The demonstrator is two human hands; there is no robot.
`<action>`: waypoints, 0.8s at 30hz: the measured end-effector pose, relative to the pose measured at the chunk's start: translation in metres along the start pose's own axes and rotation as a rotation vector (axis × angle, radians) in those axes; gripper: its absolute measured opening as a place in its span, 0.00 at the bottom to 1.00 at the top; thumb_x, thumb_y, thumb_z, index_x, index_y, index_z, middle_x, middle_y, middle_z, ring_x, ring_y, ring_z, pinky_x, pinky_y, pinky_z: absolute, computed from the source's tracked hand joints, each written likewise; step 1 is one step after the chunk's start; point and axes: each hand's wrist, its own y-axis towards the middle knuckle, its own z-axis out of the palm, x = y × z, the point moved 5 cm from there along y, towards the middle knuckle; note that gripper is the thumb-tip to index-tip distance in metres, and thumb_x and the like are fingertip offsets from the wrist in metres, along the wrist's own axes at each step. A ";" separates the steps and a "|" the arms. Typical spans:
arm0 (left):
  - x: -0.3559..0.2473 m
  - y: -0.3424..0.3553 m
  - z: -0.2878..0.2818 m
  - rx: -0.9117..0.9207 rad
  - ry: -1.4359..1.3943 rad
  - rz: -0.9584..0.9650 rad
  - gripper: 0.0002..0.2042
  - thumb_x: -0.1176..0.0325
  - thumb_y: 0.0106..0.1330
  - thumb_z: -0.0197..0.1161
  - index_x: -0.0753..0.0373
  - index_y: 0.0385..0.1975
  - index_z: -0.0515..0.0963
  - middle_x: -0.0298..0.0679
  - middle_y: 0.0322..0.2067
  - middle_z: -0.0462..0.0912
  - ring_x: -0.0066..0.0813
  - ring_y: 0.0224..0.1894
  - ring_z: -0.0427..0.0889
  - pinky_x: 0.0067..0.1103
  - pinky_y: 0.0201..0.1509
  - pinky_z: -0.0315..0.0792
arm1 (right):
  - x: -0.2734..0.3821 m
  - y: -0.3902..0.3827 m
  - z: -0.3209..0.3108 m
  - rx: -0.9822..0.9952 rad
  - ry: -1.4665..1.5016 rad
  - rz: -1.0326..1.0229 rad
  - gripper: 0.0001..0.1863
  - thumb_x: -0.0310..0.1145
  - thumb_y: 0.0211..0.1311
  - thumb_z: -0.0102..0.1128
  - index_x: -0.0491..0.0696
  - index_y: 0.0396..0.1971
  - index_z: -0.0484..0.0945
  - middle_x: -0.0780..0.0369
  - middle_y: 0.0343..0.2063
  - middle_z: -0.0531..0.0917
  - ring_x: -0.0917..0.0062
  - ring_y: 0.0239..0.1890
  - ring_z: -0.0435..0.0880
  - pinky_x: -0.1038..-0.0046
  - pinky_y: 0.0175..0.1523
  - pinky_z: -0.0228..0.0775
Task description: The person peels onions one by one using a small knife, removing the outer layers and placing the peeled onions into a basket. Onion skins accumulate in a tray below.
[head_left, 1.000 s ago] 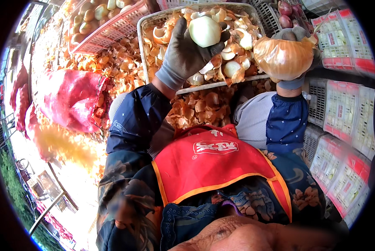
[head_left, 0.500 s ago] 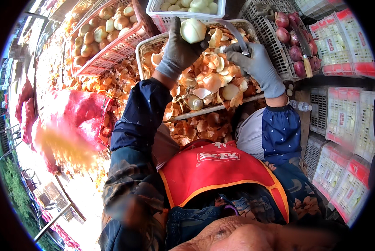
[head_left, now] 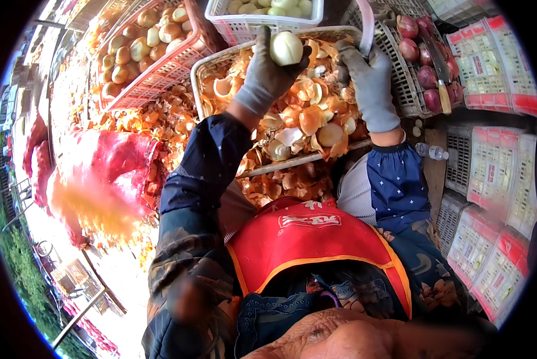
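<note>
In grey work gloves, my left hand (head_left: 268,75) grips a peeled, pale onion (head_left: 287,48) between thumb and fingers, above the far part of a tray. That tray (head_left: 198,78) is heaped with brown onion skins (head_left: 304,116), with a few cut onion pieces among them. To the right, my right hand (head_left: 369,84) is closed around a knife (head_left: 367,24) whose curved blade points up and away from me. The knife's handle is mostly hidden in the glove. Blade and onion are apart.
A pink crate (head_left: 154,75) of unpeeled onions stands at the far left. Beyond the tray, a white crate (head_left: 262,27) holds peeled onions. At right, red onions (head_left: 427,76) and another knife (head_left: 443,90) lie on a dark crate, near stacked crates (head_left: 490,164) and a plastic bottle (head_left: 433,151).
My right hand has turned, swinging the blade from beside the onion to pointing upward, farther from it. The left hand with the onion has shifted slightly right.
</note>
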 end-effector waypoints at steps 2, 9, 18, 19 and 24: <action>-0.018 0.034 -0.009 0.021 -0.008 0.062 0.29 0.46 0.63 0.62 0.60 0.55 0.64 0.43 0.48 0.74 0.44 0.52 0.72 0.39 0.60 0.70 | -0.004 0.000 0.001 0.029 -0.022 0.015 0.08 0.30 0.62 0.61 0.41 0.32 0.78 0.67 0.18 0.78 0.87 0.15 0.73 0.84 0.18 0.62; -0.104 0.099 -0.032 0.102 0.758 0.641 0.20 0.56 0.69 0.56 0.59 0.55 0.64 0.42 0.46 0.75 0.38 0.46 0.78 0.31 0.46 0.79 | -0.027 -0.009 0.026 0.195 -0.176 0.117 0.11 0.33 0.62 0.63 0.41 0.37 0.77 0.68 0.19 0.77 0.89 0.15 0.71 0.84 0.20 0.64; -0.302 0.042 -0.124 -0.810 1.959 1.028 0.25 0.49 0.60 0.61 0.65 0.48 0.74 0.53 0.41 0.80 0.48 0.44 0.80 0.35 0.48 0.73 | -0.042 -0.003 0.046 0.273 -0.308 0.218 0.07 0.29 0.62 0.60 0.40 0.34 0.77 0.68 0.20 0.77 0.89 0.17 0.72 0.85 0.22 0.65; -0.317 0.033 -0.132 -0.948 2.108 0.974 0.27 0.45 0.58 0.60 0.66 0.43 0.75 0.57 0.41 0.80 0.53 0.45 0.78 0.38 0.51 0.70 | -0.044 -0.002 0.049 0.283 -0.300 0.208 0.06 0.28 0.62 0.59 0.40 0.34 0.77 0.68 0.20 0.77 0.89 0.18 0.72 0.85 0.23 0.65; -0.371 0.061 -0.190 -0.880 2.386 0.137 0.33 0.38 0.60 0.53 0.68 0.44 0.79 0.55 0.46 0.80 0.52 0.53 0.76 0.35 0.56 0.68 | -0.051 0.001 0.056 0.372 -0.343 0.182 0.05 0.26 0.61 0.57 0.39 0.32 0.78 0.67 0.20 0.77 0.88 0.20 0.74 0.84 0.25 0.66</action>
